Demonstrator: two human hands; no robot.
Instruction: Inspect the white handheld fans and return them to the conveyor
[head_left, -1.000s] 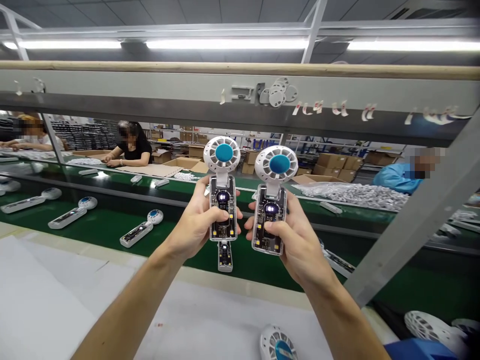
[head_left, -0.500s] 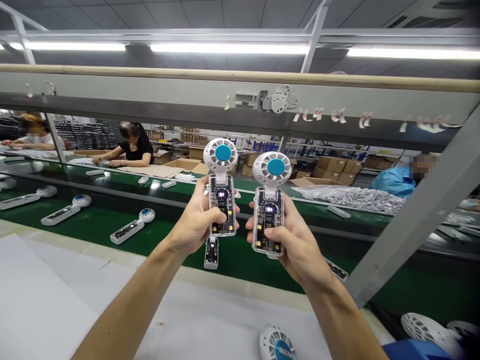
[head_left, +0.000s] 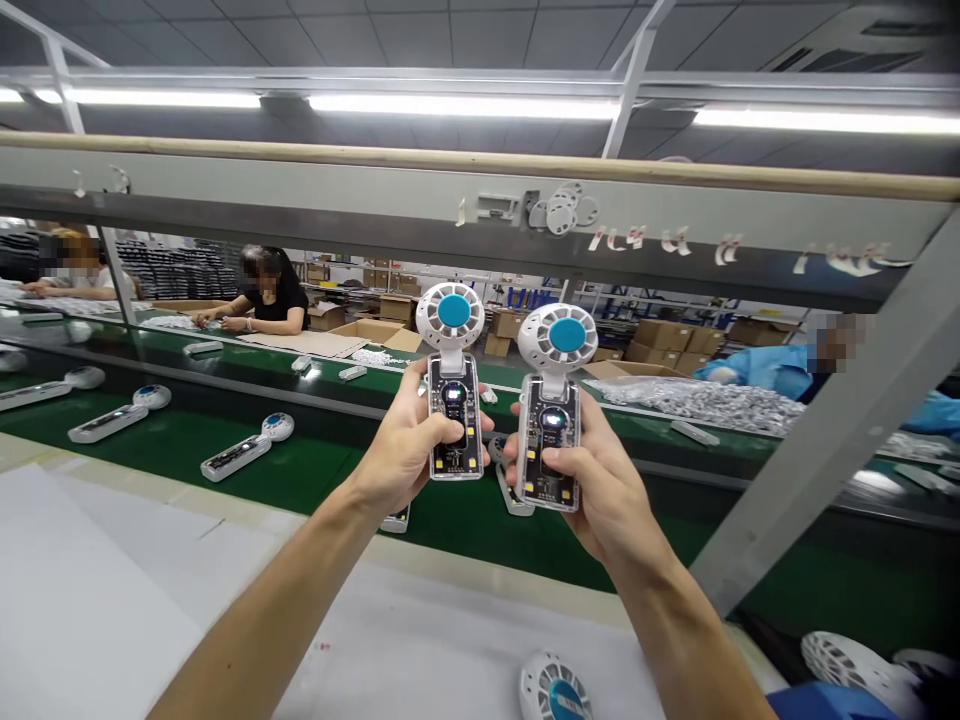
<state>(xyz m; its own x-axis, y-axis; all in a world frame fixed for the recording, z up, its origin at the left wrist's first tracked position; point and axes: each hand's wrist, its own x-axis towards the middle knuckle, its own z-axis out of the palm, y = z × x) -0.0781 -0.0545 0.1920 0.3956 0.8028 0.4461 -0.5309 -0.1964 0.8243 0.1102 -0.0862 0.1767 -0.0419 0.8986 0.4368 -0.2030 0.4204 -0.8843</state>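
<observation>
Two white handheld fans are held upright side by side above a green conveyor belt. My left hand (head_left: 409,435) is closed around the handle of the left fan (head_left: 453,318), its thumb pressed on the dark circuit board. My right hand (head_left: 600,470) grips the right fan (head_left: 559,340) the same way, thumb on the board's lower half. Each fan has a blue round hub and a clear-edged handle, with a small lit display on the board. Below them on the white worktop (head_left: 420,630) lies another fan head (head_left: 556,688), partly cut off by the frame.
Several fans, such as a fan (head_left: 247,447), lie along the green belt (head_left: 315,470). A slanted metal post (head_left: 802,430) stands at right. Across the belt sit people, one in a blue sleeve (head_left: 765,368), near a pile of small white parts (head_left: 697,400). A blue object (head_left: 832,700) sits bottom right.
Both held fans sit slightly farther right in view. Fans on the belt at left have shifted left, and the displays now show a different lit pattern. The blue-sleeved person's arm reaches farther left.
</observation>
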